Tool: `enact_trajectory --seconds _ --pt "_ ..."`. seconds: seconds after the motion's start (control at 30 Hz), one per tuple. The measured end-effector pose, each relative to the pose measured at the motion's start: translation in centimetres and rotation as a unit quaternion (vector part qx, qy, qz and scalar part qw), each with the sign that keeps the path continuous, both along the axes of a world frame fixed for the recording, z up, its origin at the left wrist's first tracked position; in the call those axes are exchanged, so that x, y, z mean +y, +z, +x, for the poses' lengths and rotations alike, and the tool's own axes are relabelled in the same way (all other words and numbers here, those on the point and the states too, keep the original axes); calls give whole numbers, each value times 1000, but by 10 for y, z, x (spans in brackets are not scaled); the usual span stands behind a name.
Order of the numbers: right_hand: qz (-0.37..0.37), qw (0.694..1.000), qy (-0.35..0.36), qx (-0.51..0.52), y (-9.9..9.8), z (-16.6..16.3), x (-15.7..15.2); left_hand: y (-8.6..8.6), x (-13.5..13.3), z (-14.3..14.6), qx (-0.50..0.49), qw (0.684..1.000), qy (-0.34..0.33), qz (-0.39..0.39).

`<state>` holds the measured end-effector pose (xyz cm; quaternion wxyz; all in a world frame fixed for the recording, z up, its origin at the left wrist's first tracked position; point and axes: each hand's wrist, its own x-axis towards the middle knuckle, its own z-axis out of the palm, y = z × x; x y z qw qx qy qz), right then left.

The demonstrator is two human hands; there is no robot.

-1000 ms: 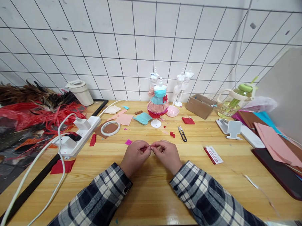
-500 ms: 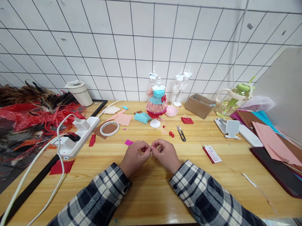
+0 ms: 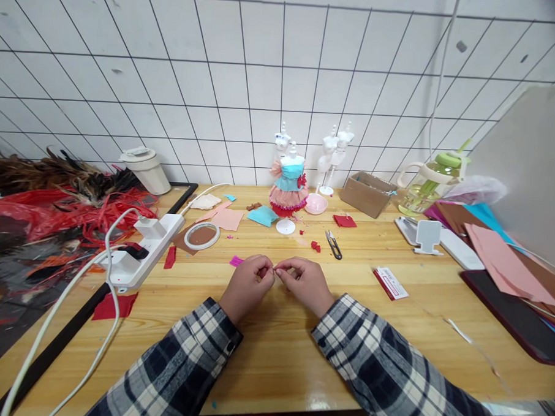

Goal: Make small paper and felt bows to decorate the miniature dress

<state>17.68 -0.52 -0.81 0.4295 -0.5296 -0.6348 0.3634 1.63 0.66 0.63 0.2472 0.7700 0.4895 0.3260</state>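
2 hands meet over a tiny item on the wooden table

A tiny thin item (image 3: 275, 268) sits between the fingertips, over the middle of the pale wooden table (image 3: 275, 367). It is too small and too well covered to tell which way it points, how its long axis lies or what it is made of. The left hand (image 3: 249, 286) has thumb and forefinger pinched on it from the left; the right hand (image 3: 306, 286) pinches likewise from the right, the 2 sets of tips almost meeting.

Just left of the left hand lies a magenta pleated scrap (image 3: 236, 261), its long axis roughly left to right. On the far side, a small white mannequin (image 3: 293, 156) stands upright in a turquoise bodice and pink skirt with a red-magenta ruffled hem (image 3: 287, 209) and a red bow (image 3: 301, 181) on its right side. 3 undressed white mannequins stand behind it.

To the right, black-handled metal snips (image 3: 333, 245) point their blades far and slightly left. Small crumpled red pieces (image 3: 315, 246) lie beside them. Farther right and nearer, a white card with a red edge (image 3: 390, 283) slants from far left to near right; it bears a red outlined box and print too small to read.
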Motion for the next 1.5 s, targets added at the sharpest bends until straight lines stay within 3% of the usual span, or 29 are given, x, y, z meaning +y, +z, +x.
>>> enact_trajectory --seconds 0.4,0.6,0.83,1.3,1.5 --pt "-40 999 -10 0 -2 0 1 -3 -2 0 44 997 -29 62" --pt "-53 999 -12 -6 -2 -1 1 -1 -3 2 41 997 -32 56" --pt "-117 990 -4 72 2 -1 1 0 -2 1 -1 1000 -4 25" --pt "-39 999 -16 2 0 0 1 3 -3 3 -9 999 -29 21" --pt "-84 995 -2 50 2 0 2 1 -3 4 -29 998 -46 16"
